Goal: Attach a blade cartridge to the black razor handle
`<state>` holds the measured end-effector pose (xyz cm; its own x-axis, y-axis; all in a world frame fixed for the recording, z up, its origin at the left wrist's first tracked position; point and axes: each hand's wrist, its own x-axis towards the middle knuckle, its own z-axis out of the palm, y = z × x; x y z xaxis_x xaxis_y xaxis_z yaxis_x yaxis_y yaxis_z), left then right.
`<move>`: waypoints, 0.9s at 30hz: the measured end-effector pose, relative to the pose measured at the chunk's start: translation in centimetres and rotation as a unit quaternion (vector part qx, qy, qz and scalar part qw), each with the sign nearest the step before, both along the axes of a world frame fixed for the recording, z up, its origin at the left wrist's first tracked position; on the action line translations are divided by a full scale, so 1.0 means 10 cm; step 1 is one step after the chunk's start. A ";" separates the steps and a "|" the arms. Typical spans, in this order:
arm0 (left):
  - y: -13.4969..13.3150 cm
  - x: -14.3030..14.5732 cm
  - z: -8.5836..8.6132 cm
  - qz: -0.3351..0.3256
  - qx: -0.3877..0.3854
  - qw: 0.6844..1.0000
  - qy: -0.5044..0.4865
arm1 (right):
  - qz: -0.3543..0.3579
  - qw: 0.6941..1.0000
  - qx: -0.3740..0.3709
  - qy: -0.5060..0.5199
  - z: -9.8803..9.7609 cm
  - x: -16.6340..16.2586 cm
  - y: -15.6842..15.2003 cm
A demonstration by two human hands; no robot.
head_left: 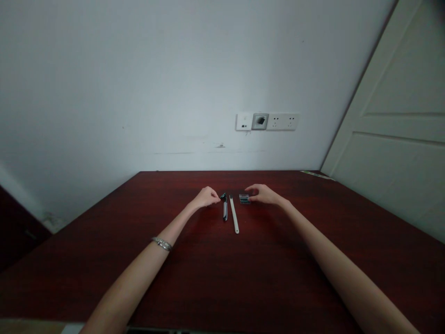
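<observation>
Both my arms reach far out over a dark red wooden table [264,278]. My left hand [206,197] is curled, its fingertips pinching the head end of a dark razor-like handle [225,209] that lies flat. Right beside it lies a slim white stick [234,215]. My right hand [263,193] is curled over a small grey cartridge-like block [244,199], fingertips touching its right side. A silver bracelet [162,243] is on my left wrist.
The table's far edge meets a white wall with a row of sockets [267,121]. A pale door [399,134] stands at the right. A light strip [317,175] lies at the table's far right corner.
</observation>
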<state>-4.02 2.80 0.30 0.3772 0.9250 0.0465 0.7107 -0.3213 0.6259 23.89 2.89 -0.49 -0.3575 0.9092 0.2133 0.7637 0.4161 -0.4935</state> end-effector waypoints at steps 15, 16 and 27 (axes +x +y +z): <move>-0.18 0.44 0.10 0.093 0.004 0.983 0.159 | 0.010 1.000 -0.002 -0.011 0.18 -0.14 -0.09; -0.17 0.45 0.11 0.092 -0.007 0.982 0.164 | 0.010 1.000 -0.004 -0.014 0.19 -0.14 -0.10; -0.13 0.55 0.09 0.028 -0.075 0.966 0.248 | 0.022 0.999 0.000 -0.035 0.22 -0.20 -0.14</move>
